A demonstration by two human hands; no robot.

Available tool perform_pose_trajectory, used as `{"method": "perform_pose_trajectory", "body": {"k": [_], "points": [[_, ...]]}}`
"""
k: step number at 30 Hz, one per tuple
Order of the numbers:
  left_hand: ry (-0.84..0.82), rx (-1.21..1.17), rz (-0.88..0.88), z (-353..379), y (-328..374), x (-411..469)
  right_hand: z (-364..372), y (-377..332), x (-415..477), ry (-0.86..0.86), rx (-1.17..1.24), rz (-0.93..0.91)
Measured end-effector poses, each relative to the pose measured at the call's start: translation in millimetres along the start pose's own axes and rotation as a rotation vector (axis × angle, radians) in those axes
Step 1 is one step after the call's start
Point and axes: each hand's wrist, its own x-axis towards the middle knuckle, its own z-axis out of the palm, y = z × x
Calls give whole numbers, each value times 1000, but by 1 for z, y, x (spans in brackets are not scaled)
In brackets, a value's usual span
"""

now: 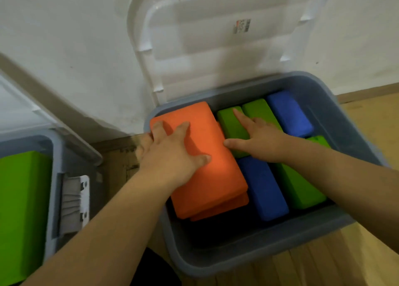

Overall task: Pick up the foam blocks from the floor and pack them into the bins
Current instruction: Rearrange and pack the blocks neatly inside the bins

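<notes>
Wood floor [367, 117], white wall [64, 48]; bin [248, 262], near end open. Our left hand [172, 156], fingers spread, presses orange block [216, 177]; right hand [265, 141] likewise green block [231, 125].

The left grip [172, 154] lies palm down, fingers straight and spread, its thumb [204, 158] splayed out toward the right grip [262, 139]. The bare left forearm [103, 225] runs back from its wrist, down and to the left. The right grip sits just beside it and slightly ahead, also palm down, its index finger [238, 115] stretched forward. The bare right forearm [345, 175] trails behind it to the right.
</notes>
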Motion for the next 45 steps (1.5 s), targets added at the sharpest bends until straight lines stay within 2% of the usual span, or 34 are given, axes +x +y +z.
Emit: {"method": "perform_pose_trajectory", "body": {"k": [2, 6, 10, 14, 19, 25, 27, 29, 31, 35, 37, 39, 42, 43, 45], "points": [[-43, -53, -69, 2, 1, -10, -8, -2, 1, 60, 29, -98], [-39, -186, -141, 10, 18, -28, 3, -5, -7, 100, 324, -318], [117, -233, -165, 17, 44, -53, 17, -5, -5, 45, 427, -438], [247, -280, -64, 4, 66, -72, -14, 6, -6, 77, 441, -503], [148, -362, 179, -16, 109, -43, -75, 45, -6, 199, 373, -362], [47, -359, 385, 14, 171, -8, -110, 104, -10, 339, 119, -139], [4, -304, 410, 28, 180, 2, -105, 121, -15, 319, 99, -52], [-52, -223, 440, 43, 179, 9, -90, 134, -19, 242, 93, 13], [-88, -187, 451, 55, 172, 11, -77, 139, -23, 238, 92, 23], [-45, -101, 509, 54, 154, 14, -76, 127, -24, 227, 76, 38], [-15, -22, 527, 47, 136, 12, -78, 115, -22, 270, -26, 47], [65, 16, 473, 40, 103, 8, -78, 94, -25, 443, -210, -44], [200, 131, 315, 29, 34, 4, -60, 45, -25, 645, -233, -411], [226, 161, 252, 25, 14, 3, -47, 28, -23, 631, -200, -518], [268, 152, 132, 21, -16, -2, -20, -2, -18, 406, -236, -561]]}}
